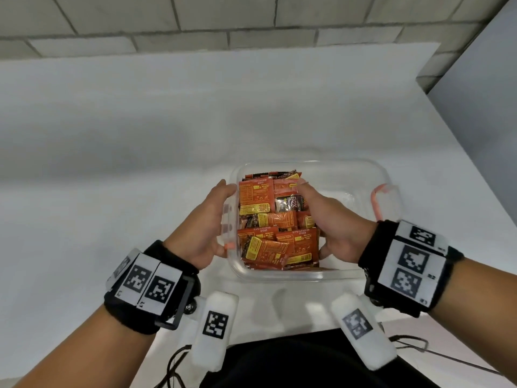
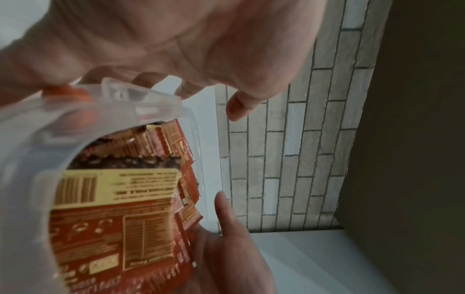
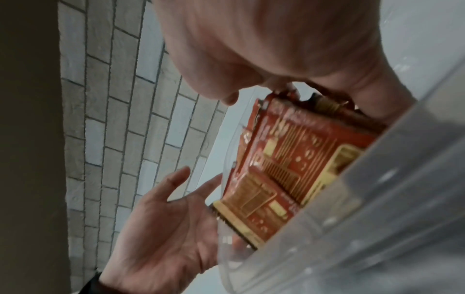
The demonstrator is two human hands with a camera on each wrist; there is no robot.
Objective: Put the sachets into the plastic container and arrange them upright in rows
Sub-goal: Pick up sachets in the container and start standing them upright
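A clear plastic container stands on the white table in front of me. Several orange-red sachets fill its left part, some upright in rows, some leaning. My left hand rests against the outside of the left wall, fingers fairly straight, thumb by an orange latch. My right hand is inside the container, its fingers curled over the right side of the sachets. The left wrist view shows the sachets through the wall. In the right wrist view fingers hook over the sachets and the left hand lies flat.
The white table runs back to a grey brick wall. A grey panel stands at the right. A second orange latch hangs on the container's right side. Thin cables lie near the front edge.
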